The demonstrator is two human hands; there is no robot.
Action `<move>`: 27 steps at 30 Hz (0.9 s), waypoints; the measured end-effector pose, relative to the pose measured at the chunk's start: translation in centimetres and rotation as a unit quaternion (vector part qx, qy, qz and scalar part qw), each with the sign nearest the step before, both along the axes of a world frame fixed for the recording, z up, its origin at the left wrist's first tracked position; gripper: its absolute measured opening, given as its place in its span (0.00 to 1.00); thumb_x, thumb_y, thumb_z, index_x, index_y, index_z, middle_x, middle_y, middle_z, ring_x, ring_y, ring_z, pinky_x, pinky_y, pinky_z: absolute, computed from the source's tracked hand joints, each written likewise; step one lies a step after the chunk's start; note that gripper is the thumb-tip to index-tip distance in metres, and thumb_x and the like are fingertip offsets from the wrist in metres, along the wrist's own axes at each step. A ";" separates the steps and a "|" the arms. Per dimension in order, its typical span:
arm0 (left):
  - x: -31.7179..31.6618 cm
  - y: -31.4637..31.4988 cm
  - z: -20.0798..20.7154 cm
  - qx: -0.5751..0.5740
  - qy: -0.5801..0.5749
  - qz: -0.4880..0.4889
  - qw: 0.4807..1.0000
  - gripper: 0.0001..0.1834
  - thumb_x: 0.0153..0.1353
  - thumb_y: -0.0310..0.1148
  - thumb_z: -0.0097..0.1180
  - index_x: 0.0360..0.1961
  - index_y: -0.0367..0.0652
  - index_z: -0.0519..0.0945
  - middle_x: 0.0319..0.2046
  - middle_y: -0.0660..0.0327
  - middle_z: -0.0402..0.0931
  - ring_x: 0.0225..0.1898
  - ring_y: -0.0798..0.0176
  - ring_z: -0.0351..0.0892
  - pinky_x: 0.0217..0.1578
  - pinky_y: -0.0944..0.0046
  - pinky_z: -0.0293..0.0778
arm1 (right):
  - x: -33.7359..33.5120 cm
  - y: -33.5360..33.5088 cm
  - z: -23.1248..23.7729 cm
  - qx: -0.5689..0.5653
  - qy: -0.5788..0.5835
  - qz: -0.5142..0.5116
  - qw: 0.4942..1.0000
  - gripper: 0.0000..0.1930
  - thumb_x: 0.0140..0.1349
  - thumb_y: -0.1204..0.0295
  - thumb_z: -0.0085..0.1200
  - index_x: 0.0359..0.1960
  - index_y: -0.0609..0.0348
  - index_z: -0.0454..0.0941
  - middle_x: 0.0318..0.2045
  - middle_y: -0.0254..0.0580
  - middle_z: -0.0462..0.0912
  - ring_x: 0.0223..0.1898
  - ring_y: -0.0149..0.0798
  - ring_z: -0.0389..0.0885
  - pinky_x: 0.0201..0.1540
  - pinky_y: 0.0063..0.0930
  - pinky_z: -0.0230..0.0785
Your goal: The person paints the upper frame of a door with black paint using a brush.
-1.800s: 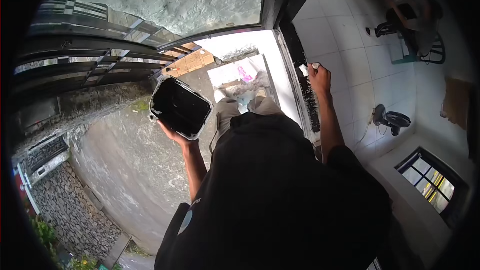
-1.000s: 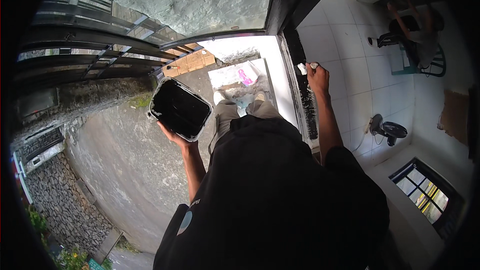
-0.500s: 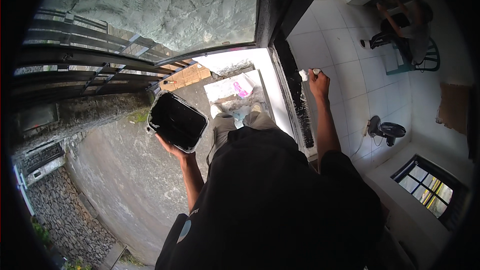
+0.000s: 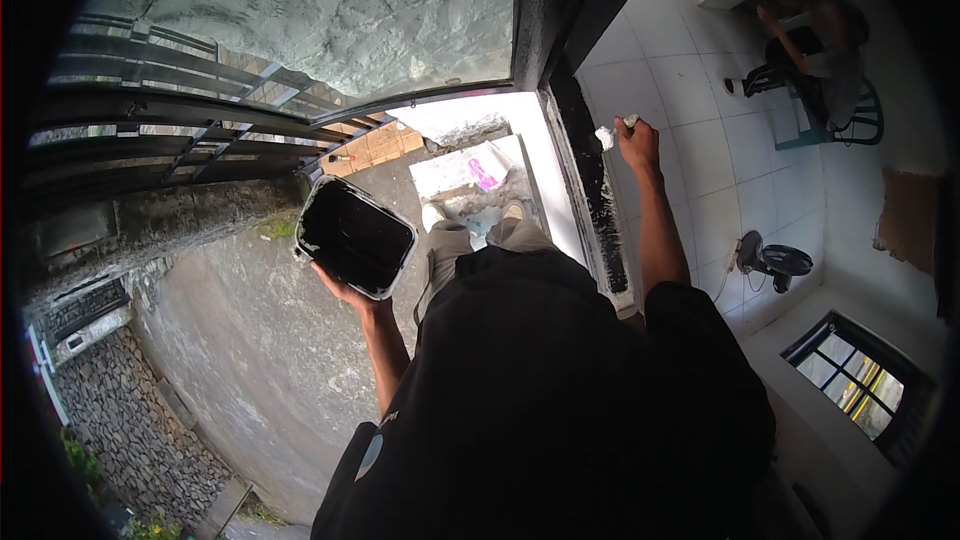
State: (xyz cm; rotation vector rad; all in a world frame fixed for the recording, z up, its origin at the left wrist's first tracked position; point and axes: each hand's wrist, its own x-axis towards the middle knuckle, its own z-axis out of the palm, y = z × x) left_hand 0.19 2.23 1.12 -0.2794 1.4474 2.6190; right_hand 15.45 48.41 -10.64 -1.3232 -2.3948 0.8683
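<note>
- Dark fan [image 4: 785, 260] on the white tiled floor [image 4: 705, 155]
- Person [image 4: 838, 70] seated on a green chair [image 4: 868, 115], upper right
- Brown cardboard [image 4: 908, 215] against the pale wall [image 4: 858, 245]
- Barred window [image 4: 845, 370], lower right
- Pink-and-white bag [image 4: 487, 174] on a pale slab [image 4: 440, 175]
- Black railings [image 4: 110, 105], upper left
- Grey stonework [image 4: 130, 405] and green plants [image 4: 155, 528], lower left

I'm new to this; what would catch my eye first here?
Probably the large black tub with a pale rim, held in the left hand, left of centre. Right of centre, the right hand pinches a small whitish object by a black strip. At upper right, someone sits on a green chair.
</note>
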 end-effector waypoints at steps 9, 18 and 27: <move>-0.2 -0.5 -0.9 0.002 -0.002 0.003 1.000 0.35 0.67 0.61 0.33 0.65 0.49 0.63 0.60 0.59 0.66 0.58 0.54 0.69 0.57 0.49 0.69 | 2.5 0.0 -1.3 0.008 0.020 -0.006 1.000 0.17 0.61 0.60 0.56 0.33 0.65 0.80 0.26 0.53 0.82 0.30 0.54 0.82 0.36 0.40 0.72; -0.3 -0.8 -1.2 -0.029 -0.001 0.010 1.000 0.34 0.68 0.60 0.32 0.65 0.48 0.62 0.61 0.58 0.65 0.60 0.53 0.68 0.59 0.49 0.67 | -1.4 -0.6 0.4 0.041 0.094 -0.001 0.995 0.15 0.62 0.61 0.56 0.33 0.64 0.80 0.25 0.52 0.82 0.28 0.50 0.82 0.34 0.38 0.72; -0.1 -0.7 0.0 -0.039 0.003 0.023 0.999 0.34 0.68 0.59 0.33 0.66 0.47 0.62 0.62 0.58 0.64 0.60 0.53 0.67 0.60 0.51 0.67 | 0.6 -2.2 -2.2 0.073 0.025 0.043 0.996 0.12 0.60 0.64 0.58 0.33 0.63 0.81 0.25 0.55 0.82 0.31 0.56 0.82 0.33 0.41 0.73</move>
